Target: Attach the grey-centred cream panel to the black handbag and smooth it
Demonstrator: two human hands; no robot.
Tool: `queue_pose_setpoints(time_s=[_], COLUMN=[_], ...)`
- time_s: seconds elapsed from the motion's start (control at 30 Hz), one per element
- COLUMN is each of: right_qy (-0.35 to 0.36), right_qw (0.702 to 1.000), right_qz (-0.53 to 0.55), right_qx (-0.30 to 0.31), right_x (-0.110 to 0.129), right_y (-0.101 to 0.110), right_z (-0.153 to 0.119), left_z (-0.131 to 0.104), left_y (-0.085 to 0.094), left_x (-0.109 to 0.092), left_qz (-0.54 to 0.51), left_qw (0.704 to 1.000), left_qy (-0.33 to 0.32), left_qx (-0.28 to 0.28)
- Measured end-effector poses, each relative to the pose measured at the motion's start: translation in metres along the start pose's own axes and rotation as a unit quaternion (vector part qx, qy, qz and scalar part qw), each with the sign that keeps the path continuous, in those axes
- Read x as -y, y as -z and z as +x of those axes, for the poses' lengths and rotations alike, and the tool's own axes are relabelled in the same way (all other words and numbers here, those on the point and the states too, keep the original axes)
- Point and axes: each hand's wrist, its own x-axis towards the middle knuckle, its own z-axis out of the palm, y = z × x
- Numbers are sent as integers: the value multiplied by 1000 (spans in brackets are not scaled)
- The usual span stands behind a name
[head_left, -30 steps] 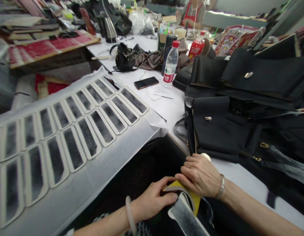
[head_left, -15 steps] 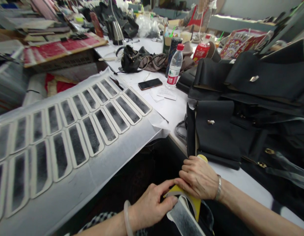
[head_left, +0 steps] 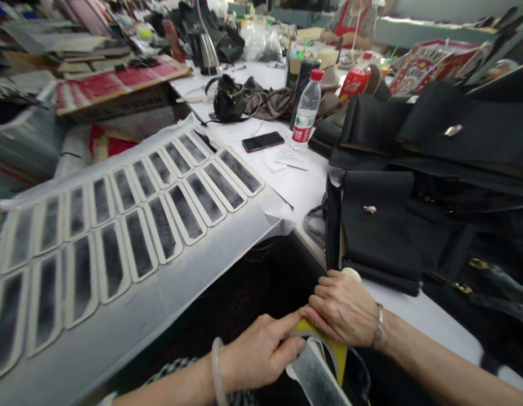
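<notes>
My left hand (head_left: 265,349), with a pale bangle at its wrist, is closed at the near edge of the table. Its thumb presses on a long panel (head_left: 318,375) with a dark speckled middle and a pale border, while the forefinger lies along a yellow curved-edged piece (head_left: 340,355). My right hand (head_left: 344,310) makes a fist on that yellow piece, its knuckles touching my left fingertip. A pale yellow rounded end (head_left: 351,274) sticks out beyond the fist; whether it belongs to the same piece is hidden. Below the panel, dark material is partly out of view.
Rows of similar panels (head_left: 137,242) lie on a white-covered board (head_left: 194,265) at left. Black bags (head_left: 377,225) are piled at right. Further back are a phone (head_left: 262,141), a water bottle (head_left: 306,113), a kettle (head_left: 208,53) and a person in a red apron (head_left: 348,25).
The whole view has shifted slightly, so the table's things appear a little further right. Both hands keep nearly the same hold on the yellow piece and the panel.
</notes>
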Motion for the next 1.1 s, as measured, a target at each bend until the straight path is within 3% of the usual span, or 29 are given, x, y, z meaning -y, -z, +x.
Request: queue_pose_setpoints(time_s=[0.47, 0.77, 1.1], right_qy=[-45, -112, -209], right_qw=[999, 994, 977], right_qz=[-7, 8, 33], right_qx=[-18, -1, 20], right_x=[11, 23, 51], right_y=[-6, -15, -17], right_z=[-7, -15, -27], left_z=[-1, 0, 0], left_y=[2, 4, 4], left_x=[-2, -2, 1], left_qz=[158, 162, 159], left_qw=[987, 986, 984], left_qy=[-4, -18, -62], left_qx=[12, 22, 45])
